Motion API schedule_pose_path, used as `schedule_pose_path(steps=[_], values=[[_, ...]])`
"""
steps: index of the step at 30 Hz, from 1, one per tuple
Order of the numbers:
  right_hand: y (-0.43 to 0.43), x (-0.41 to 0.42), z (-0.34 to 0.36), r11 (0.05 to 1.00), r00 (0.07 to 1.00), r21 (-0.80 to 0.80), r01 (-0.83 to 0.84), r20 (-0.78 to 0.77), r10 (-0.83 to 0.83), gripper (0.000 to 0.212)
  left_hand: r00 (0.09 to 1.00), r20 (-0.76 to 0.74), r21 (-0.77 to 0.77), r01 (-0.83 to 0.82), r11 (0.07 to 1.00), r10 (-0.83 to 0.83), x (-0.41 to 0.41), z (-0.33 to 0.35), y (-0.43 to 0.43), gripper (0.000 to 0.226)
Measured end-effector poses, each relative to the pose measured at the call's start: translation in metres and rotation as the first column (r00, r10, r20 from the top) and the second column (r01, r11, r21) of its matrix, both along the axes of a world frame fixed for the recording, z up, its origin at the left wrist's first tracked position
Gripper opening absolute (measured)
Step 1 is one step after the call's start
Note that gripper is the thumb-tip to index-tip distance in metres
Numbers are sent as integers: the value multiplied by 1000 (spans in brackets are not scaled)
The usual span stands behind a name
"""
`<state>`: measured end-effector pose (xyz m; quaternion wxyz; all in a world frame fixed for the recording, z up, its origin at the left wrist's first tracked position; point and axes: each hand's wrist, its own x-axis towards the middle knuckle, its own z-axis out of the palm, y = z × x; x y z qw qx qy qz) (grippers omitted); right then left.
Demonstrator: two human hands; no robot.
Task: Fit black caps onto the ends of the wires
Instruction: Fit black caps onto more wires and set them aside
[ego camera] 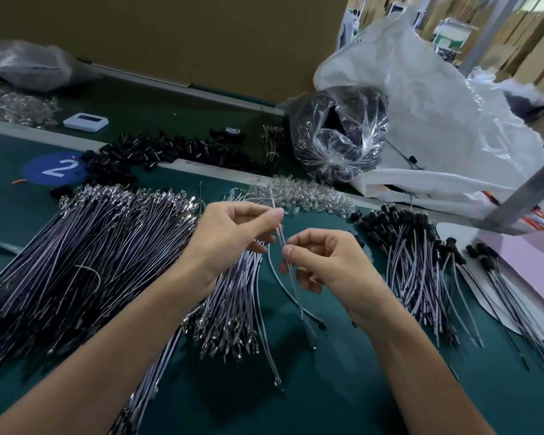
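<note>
**A:** Item one, far left: heap of thin grey-and-black wires with bare metal terminals (91, 246), on the dark green bench mat (343, 387). Behind it is a loose pile of small black plastic caps (145, 152).

**B:** Entered. The hands?

**A:** Item two: left hand (230, 233), thumb and forefinger pinching the upper end of a single thin grey wire (280, 235), held above the mat. Item three: right hand (327, 262), thumb and forefinger pinching the same wire just lower, remaining fingers curled. I can make out no cap in either hand.

**B:** Handling note?

**A:** In my judgement: grip close to the tip so the wire stays stiff, line the cap up square, and push straight until seated.

**B:** Far right?

**A:** Item four: spread of grey wires already wearing black caps (415, 243), well apart from the uncapped heap.
</note>
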<state>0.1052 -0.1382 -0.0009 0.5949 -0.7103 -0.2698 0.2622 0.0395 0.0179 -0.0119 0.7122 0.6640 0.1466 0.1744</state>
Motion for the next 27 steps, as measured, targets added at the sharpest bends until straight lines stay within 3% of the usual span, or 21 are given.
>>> schedule_pose_path(steps=[3,8,11,13,16,18,20,23,25,27], values=[[-1,-1,1,999,1000,48,18,6,-19,3,997,25,-37,78,996,-78,-1,0,-3,19],[-1,-2,0,998,999,60,31,10,-32,8,997,59,-204,69,977,-58,-1,1,-1,15],[0,-1,-3,993,988,50,108,109,-113,10,1000,6,-123,21,992,-20,0,-1,0,9],[0,0,-5,978,966,87,192,161,-204,9,995,-64,75,-77,994,82,1,-4,1,14],[-2,4,-6,933,934,186,307,130,-333,5,964,-69,553,-177,814,256,0,1,9,35],[-5,6,-5,900,912,240,364,107,-397,9,953,-118,709,-116,695,280,-6,13,24,40],[-7,8,-4,864,886,292,411,96,-454,11,890,-260,835,12,550,375,-17,29,45,31],[-9,9,-2,818,855,345,461,73,-513,9,696,-398,913,240,329,598,-37,43,62,25],[-10,10,-1,808,851,357,469,64,-522,8,619,-490,871,381,310,614,-42,41,62,34],[-9,8,-1,813,854,357,459,73,-515,8,598,-541,840,426,337,592,-44,34,61,34]])
